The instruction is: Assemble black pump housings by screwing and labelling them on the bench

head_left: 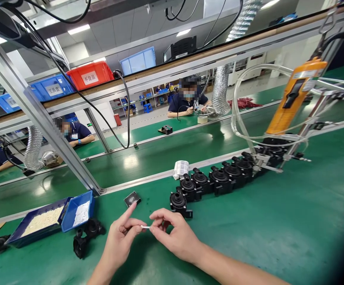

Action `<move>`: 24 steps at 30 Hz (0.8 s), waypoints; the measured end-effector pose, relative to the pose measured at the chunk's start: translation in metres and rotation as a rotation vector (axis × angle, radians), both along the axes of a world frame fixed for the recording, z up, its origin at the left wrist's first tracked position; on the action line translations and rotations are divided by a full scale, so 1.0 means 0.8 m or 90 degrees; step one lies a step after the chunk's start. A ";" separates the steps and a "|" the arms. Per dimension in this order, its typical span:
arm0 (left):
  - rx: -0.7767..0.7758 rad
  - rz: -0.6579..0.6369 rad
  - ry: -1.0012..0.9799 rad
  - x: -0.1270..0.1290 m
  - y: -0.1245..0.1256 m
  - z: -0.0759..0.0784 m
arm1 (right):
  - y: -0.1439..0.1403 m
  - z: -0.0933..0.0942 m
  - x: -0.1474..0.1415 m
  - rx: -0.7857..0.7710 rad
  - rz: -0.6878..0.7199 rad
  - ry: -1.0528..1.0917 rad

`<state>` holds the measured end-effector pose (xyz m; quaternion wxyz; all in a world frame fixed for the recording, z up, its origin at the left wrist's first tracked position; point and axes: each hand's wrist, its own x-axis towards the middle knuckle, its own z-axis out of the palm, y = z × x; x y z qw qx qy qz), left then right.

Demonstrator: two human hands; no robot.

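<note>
On the green workbench mat (278, 237), left hand (120, 239) and right hand (174, 235) both pinch a small white pin (145, 227) before the black pump housings (201, 182); fingertip grip could slip, dropping it.

My left hand (120, 237) comes up from the bottom edge of the view, forearm bare, wrist bent slightly back. Its index finger sticks out straight, pointing up and to the right, while the thumb and the other fingers curl in toward the palm and pinch at their tips. My right hand (176, 235) reaches in from the lower right, the forearm running long and bare across the view. Its back faces up, knuckles arched, thumb and forefinger closed together in a fine pinch. The two pinches meet tip to tip between the hands.
</note>
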<state>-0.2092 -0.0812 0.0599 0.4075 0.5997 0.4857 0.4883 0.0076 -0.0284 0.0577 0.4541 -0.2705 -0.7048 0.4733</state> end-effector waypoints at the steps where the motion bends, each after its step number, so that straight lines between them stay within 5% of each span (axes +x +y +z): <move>1: 0.015 0.004 0.027 0.000 0.000 -0.001 | 0.000 -0.001 0.000 0.001 0.000 -0.004; 4: 0.079 0.016 0.155 -0.002 0.000 -0.003 | 0.003 -0.004 0.002 0.070 -0.002 -0.032; 7: 0.134 0.015 0.255 -0.002 -0.001 -0.002 | 0.007 -0.003 0.006 0.296 -0.017 -0.081; 10: 0.138 0.028 0.273 0.001 -0.003 -0.001 | 0.010 -0.002 0.008 0.490 -0.008 -0.115; 12: 0.105 0.049 0.248 0.004 -0.003 -0.001 | 0.009 -0.002 0.009 0.513 0.000 -0.118; 19: 0.090 0.072 0.209 0.023 -0.005 -0.012 | 0.008 -0.003 0.007 0.122 0.012 -0.078; 22: 0.168 0.047 0.333 0.003 -0.005 -0.004 | 0.009 -0.008 0.002 0.049 0.025 -0.100; 24: 0.223 0.089 0.488 -0.031 -0.006 0.007 | 0.008 -0.016 -0.004 -0.083 0.039 -0.062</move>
